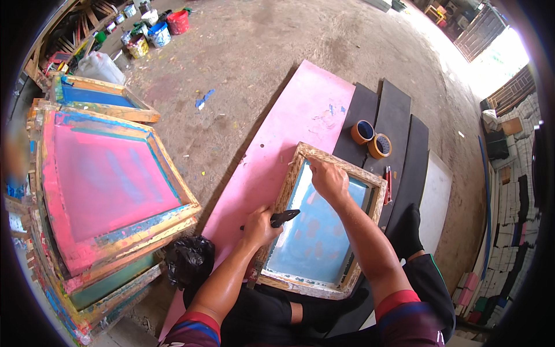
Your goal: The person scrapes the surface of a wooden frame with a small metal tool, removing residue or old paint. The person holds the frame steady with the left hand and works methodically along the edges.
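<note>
A wooden screen-printing frame [370, 175] with pale blue mesh lies tilted before me, its near edge by my legs. My left hand [260, 228] is closed round black pliers [285, 218], held over the frame's left rail with the jaws pointing right over the mesh. My right hand [330, 182] reaches across the mesh to the far left corner of the frame. Its fingers are bent together against the inner side of the wood there; whatever they pinch is too small to make out.
Two tape rolls [380, 146] and a red cutter [388, 184] lie on dark boards right of the frame. A pink board [277, 127] runs beneath it. Stacked printing screens [115, 179] stand left, beside a black plastic bag [189, 260]. Paint buckets [159, 34] stand farther back.
</note>
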Available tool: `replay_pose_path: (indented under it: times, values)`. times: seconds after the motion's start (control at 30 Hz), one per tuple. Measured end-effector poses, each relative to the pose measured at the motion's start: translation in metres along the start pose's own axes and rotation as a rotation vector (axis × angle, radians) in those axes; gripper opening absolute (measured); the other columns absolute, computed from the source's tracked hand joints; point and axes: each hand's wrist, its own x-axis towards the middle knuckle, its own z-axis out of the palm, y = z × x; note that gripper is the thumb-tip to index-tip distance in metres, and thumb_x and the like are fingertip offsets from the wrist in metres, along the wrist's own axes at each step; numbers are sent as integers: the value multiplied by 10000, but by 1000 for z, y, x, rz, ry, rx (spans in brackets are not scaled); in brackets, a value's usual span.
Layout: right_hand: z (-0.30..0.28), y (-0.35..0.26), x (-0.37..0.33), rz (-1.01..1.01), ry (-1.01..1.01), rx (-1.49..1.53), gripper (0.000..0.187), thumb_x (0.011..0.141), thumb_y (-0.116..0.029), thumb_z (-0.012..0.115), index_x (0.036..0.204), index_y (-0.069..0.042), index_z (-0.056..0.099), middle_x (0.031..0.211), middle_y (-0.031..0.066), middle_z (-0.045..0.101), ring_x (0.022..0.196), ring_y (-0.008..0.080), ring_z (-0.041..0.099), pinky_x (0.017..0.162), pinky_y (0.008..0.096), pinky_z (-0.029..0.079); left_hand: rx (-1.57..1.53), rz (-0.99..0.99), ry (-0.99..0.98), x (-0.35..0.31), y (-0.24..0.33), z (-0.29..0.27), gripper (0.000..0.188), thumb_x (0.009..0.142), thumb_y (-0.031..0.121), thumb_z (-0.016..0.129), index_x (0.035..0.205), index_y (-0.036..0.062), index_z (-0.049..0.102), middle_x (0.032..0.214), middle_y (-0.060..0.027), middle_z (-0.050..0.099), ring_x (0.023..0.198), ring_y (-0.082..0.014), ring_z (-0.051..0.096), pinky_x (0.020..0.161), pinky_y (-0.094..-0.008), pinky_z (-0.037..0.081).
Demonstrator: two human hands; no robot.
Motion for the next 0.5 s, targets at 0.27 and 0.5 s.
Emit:
replay_pose_path:
  times: [0.27, 0.5]
  values:
    - [3, -10, 4, 25, -148, -159, 399, 1065, -183, 575, 1440, -188, 710, 1003, 212, 814, 945, 398, 811, 794, 522, 643, 3, 37, 38, -3, -3, 4, 504, 717, 173, 890, 1130, -80, 750, 1047, -236, 733, 942, -436, 744, 852, -512, 619]
    - [9, -28, -1, 108, -187, -188, 444, 1060, -172, 568, 1488, -211, 681, 992, 238, 805, 943, 400, 811, 769, 529, 650, 13, 42, 41, -4, -4, 6, 480, 707, 148, 886, 1112, -71, 752, 983, -220, 714, 888, -422, 742, 803, -519, 615]
